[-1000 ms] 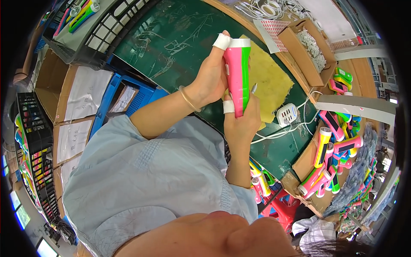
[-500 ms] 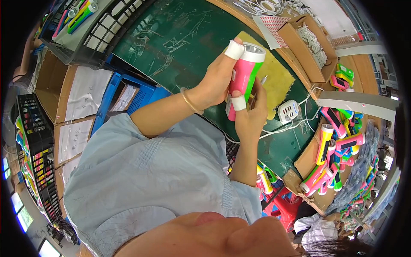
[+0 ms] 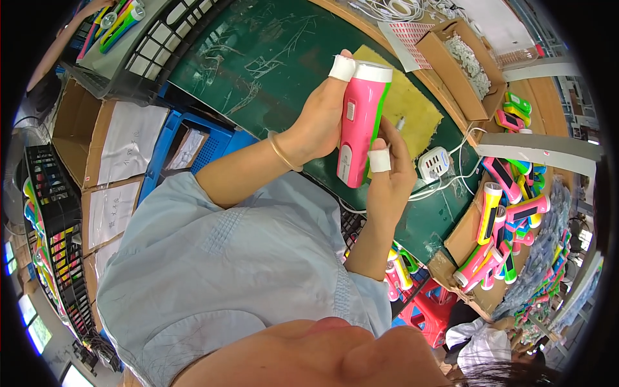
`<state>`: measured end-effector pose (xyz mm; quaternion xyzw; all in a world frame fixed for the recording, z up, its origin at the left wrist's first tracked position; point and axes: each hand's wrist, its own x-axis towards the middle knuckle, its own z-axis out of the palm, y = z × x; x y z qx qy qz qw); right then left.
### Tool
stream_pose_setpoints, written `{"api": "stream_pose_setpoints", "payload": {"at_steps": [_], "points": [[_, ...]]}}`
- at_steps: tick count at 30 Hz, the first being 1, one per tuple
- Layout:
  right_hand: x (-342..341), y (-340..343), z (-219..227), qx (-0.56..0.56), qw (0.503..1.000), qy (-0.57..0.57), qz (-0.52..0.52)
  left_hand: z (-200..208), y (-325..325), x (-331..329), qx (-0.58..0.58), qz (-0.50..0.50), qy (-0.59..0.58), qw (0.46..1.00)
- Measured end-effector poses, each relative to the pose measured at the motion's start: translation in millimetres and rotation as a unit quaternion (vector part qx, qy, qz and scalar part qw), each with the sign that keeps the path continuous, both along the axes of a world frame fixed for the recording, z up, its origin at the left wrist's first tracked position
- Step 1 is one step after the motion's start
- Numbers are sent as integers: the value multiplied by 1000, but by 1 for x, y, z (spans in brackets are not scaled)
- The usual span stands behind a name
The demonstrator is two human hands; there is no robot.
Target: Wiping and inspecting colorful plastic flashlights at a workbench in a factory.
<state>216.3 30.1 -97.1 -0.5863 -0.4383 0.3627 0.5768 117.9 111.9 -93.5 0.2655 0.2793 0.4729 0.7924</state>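
A pink and green flashlight [image 3: 362,122] with a white head ring is held above the green tabletop, head end tilted up and away. My left hand [image 3: 322,119] grips it along its left side, the taped thumb near the white head. On the other side, my right hand [image 3: 391,169] is closed at the green edge of its lower half, with a taped thumb there and fingers partly hidden behind. The pink face, with a small switch and a grey panel near the tail, is turned toward me. A yellow mat [image 3: 416,116] lies beneath, with a small white piece on it.
A white multi-port charger [image 3: 434,163] with cables sits right of the mat. Beyond it stands a cardboard box of small white parts [image 3: 467,68]. Several flashlights fill a cardboard tray [image 3: 459,235] at right. Blue crate [image 3: 216,138] and black basket [image 3: 171,32] stand left.
The flashlight has rolled so that its pink switch side faces me, and its lens is less visible. My right thumb has shifted off the pink face, to the right.
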Motion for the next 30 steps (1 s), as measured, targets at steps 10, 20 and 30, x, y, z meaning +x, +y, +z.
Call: {"api": "stream_pose_setpoints", "payload": {"at_steps": [10, 20, 30], "points": [[3, 2, 0, -47, 994, 76, 60, 5, -9, 1, 88, 42, 36, 995], [2, 1, -6, 30, 995, -89, -45, 2, -5, 0, 32, 8, -5, 999], [17, -10, -11, 11, 941, -324, -91, 6, -9, -8, 34, -3, -7, 999]]}}
